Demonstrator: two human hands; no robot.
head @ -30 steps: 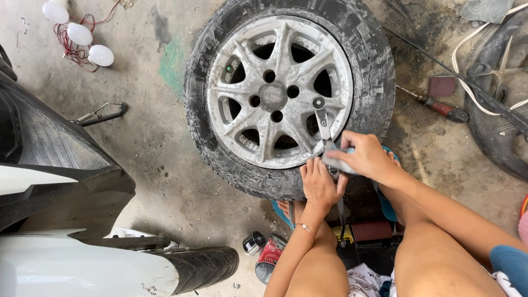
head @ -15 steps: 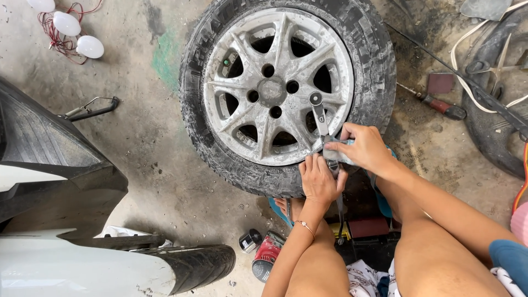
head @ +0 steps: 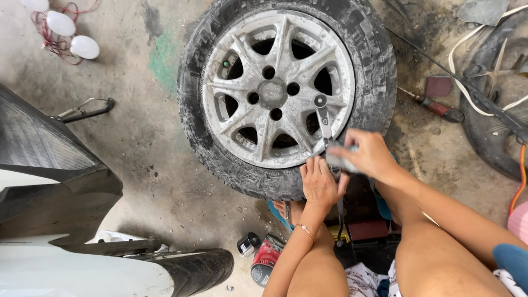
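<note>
Wheel (head: 286, 93) lying flat on the concrete floor (head: 137, 137), tyre (head: 379, 66) mounted, silver rim (head: 258, 60) facing up. Left hand (head: 320, 184) pressed palm-down on the near edge of the tyre, fingers together and flat, clamped on nothing. Right hand (head: 367, 154) just beside it, closed around the blurred grey handle end of a metal tool (head: 324, 122), whose round head sits further out on the rim face near the hub. Risk of the tool head skating off the dusty, scuffed rim under a hard pull, then snapping back toward the left hand's knuckles lying right next to the handle. Risk too of the wheel sliding on the gritty floor, since only the flat left palm steadies it. Possible gouging of the soft rim if the tool bears on a spoke at an angle. Bare knees close behind both hands, so a sudden release likely to carry the handle into the legs. Cans (head: 268, 258) below the left wrist easily knocked over by an elbow. Screwdriver (head: 434, 107) well off to the right of the right hand, hose (head: 484, 44) beyond it, bulbs on red wire (head: 71, 33) far beyond the left hand, black and white vehicle body (head: 49, 181) well out to its left.
</note>
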